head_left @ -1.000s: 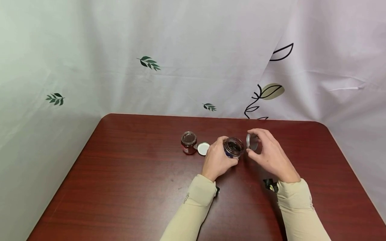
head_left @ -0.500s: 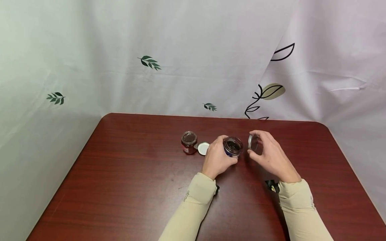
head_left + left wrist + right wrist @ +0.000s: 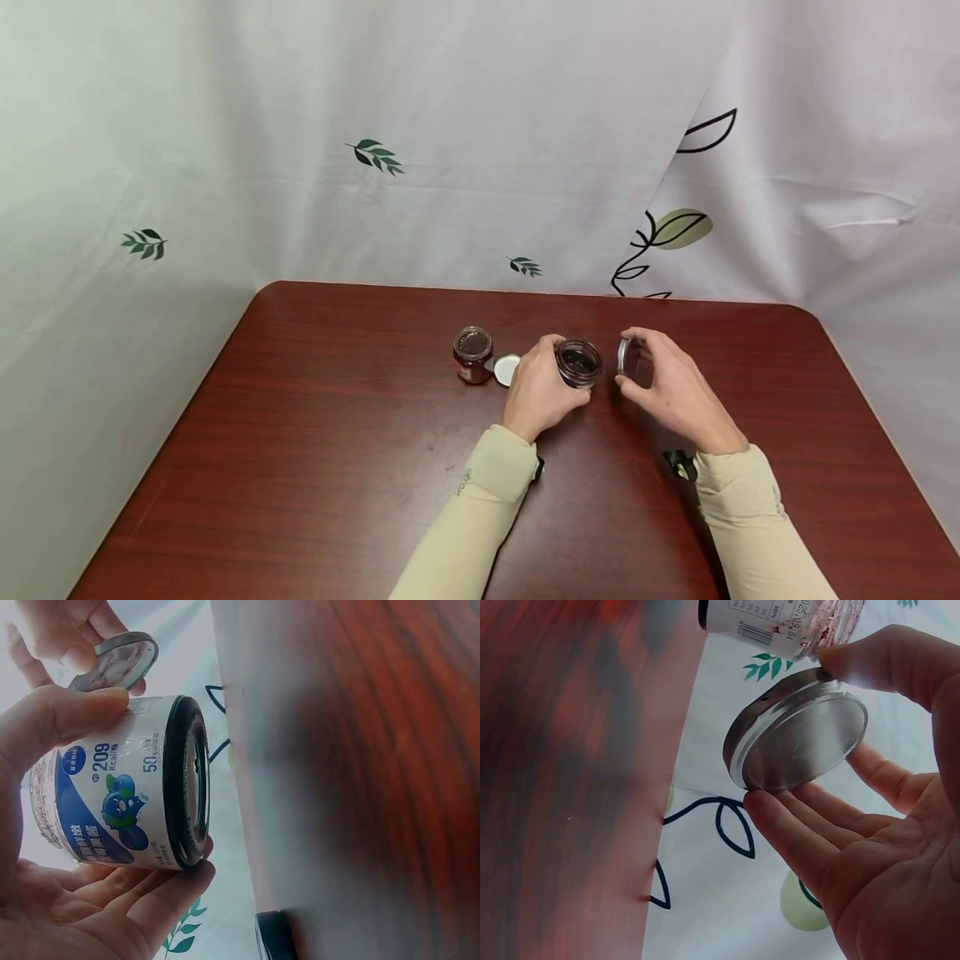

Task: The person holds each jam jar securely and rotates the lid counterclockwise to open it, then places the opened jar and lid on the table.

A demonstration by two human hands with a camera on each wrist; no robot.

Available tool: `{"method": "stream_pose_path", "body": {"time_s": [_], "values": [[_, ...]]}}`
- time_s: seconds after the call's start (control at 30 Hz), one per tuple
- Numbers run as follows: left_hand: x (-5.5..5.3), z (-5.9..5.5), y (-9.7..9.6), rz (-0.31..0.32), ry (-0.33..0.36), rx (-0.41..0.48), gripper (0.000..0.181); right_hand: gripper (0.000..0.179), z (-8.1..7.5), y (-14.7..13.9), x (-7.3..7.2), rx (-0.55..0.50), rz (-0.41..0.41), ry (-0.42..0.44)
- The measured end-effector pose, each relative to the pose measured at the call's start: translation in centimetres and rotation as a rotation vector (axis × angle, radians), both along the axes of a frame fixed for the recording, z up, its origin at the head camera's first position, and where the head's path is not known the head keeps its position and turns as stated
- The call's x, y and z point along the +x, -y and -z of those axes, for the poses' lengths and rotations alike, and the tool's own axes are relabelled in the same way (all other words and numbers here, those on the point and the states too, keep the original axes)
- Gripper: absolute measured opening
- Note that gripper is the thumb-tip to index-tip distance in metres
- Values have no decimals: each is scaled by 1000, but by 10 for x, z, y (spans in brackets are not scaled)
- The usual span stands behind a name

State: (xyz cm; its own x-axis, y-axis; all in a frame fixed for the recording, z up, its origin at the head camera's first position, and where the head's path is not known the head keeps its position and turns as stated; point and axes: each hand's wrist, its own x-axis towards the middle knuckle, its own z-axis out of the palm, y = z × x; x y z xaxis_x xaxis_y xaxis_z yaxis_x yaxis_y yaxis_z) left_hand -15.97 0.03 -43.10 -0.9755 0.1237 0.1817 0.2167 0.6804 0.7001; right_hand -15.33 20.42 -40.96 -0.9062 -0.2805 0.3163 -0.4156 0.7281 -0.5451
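My left hand [image 3: 542, 390] grips a glass jam jar [image 3: 112, 802] between thumb and fingers, holding it raised off the table. Its label is white and blue with blueberries on it, and the jar's uncovered mouth [image 3: 580, 361] shows dark contents. To the right, my right hand [image 3: 678, 387] pinches a round metal jar lid [image 3: 802, 742] by its rim, thumb on one side and fingertips on the other. The lid stands on edge, apart from the jar mouth, and its inner face is turned toward the jar with smears on it in the left wrist view.
Left of the hands, a second jar [image 3: 473, 357] of dark red contents stands on the brown wooden table [image 3: 337, 450]. A white lid [image 3: 506, 369] lies beside it, partly behind my left hand. A pale curtain [image 3: 450, 217] with leaf prints hangs behind the table.
My right hand has shifted slightly right with the lid, which now appears more edge-on. The left hand keeps its grip on the jar, nearly still.
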Motion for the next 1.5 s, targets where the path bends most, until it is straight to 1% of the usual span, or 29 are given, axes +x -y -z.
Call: {"method": "stream_pose_path", "body": {"time_s": [0.17, 0.4, 0.6, 0.9, 1.2, 1.5], "values": [[-2, 0, 0, 5, 6, -6, 72, 57, 2, -1, 1, -10, -11, 7], [-3, 2, -1, -3, 9, -41, 73, 59, 7, -3, -1, -11, -41, -1], [-5, 1, -2, 3, 11, -44, 72, 58, 8, -5, -2, 12, -19, -5], [-6, 1, -4, -3, 30, -26, 72, 58, 10, -7, -2, 30, -1, 16], [-9, 0, -3, -16, 43, -57, 71, 58, 11, -8, -3, 30, 8, 74], [-10, 0, -6, -16, 55, -64, 70, 58, 14, -8, -4, -23, 2, 128]]}}
